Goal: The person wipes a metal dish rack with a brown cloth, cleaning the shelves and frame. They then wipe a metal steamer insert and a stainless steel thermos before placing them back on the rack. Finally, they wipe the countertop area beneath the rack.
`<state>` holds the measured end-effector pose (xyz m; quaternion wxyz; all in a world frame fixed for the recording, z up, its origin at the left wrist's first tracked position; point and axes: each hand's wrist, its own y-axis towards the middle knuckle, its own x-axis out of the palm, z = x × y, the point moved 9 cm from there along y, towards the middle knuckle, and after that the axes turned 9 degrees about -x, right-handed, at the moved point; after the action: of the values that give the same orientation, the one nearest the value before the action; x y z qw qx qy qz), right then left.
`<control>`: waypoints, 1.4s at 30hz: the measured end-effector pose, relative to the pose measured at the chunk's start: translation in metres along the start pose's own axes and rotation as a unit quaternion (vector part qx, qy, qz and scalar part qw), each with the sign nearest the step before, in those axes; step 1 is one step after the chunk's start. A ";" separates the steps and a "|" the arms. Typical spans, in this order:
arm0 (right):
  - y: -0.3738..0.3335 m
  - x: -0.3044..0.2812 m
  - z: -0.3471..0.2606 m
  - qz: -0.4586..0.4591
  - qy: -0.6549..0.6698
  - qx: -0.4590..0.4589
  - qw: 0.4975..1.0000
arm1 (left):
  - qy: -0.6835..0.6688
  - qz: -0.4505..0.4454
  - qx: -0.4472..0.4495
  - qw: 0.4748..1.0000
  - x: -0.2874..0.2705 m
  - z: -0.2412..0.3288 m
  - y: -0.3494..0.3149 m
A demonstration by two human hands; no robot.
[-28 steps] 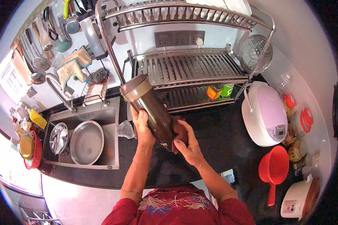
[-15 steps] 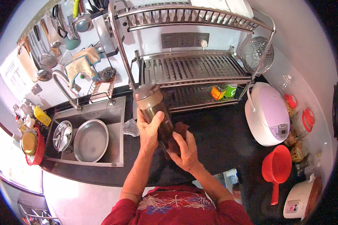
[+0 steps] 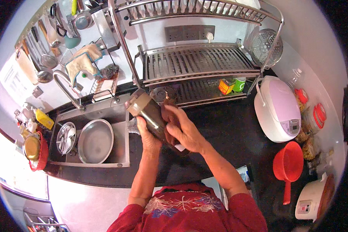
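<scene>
A dark flask (image 3: 150,118) with a brownish-grey top leans to the upper left above the black counter. My left hand (image 3: 150,139) is wrapped round its lower left side, thumb along the body. My right hand (image 3: 187,133) is closed on a dark brown cloth (image 3: 168,112) and presses it against the flask's right side. The flask's lower end is hidden behind cloth and fingers. A grey crumpled scrubbing cloth (image 3: 133,127) lies by the sink edge, partly behind my left hand.
On the left, the steel sink (image 3: 121,149) holds a round basin (image 3: 96,141) and a bowl of cutlery (image 3: 66,138). A metal dish rack (image 3: 201,63) stands at the back. To the right are a rice cooker (image 3: 278,110), a red dipper (image 3: 288,162) and a second white appliance (image 3: 309,205).
The flask has tilted further left, its top moving left and slightly down. My right hand has moved up along its side with the cloth. The view has shifted slightly.
</scene>
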<state>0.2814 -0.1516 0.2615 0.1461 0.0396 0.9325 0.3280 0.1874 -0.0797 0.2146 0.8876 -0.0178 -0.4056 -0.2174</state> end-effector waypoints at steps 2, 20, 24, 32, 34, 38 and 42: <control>-0.019 0.001 -0.010 0.006 -0.049 -0.048 0.998 | -0.027 0.007 0.013 1.000 -0.017 0.004 0.005; -0.061 0.001 -0.004 0.111 -0.246 -0.055 0.961 | 0.145 0.101 0.049 0.983 -0.012 0.014 -0.008; -0.043 0.010 -0.016 0.087 -0.316 -0.050 0.944 | 0.165 0.026 0.021 0.986 -0.003 -0.002 -0.015; -0.004 -0.024 0.007 0.259 0.324 0.066 0.908 | 0.252 -0.109 0.031 0.961 0.016 -0.008 -0.023; 0.001 -0.035 -0.026 0.205 0.202 0.002 0.958 | 0.319 -0.088 0.054 0.942 0.016 -0.006 -0.033; 0.009 -0.009 -0.111 -0.021 -0.394 -0.192 0.899 | 0.432 -0.082 0.124 0.890 0.023 0.006 -0.036; 0.023 -0.013 -0.093 -0.058 -0.337 -0.139 0.929 | 0.438 -0.102 0.144 0.882 0.028 0.008 -0.041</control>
<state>0.2657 -0.1913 0.3480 0.4745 0.0729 0.7742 0.4124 0.1813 -0.1252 0.2345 0.9406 0.2487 -0.0019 -0.2313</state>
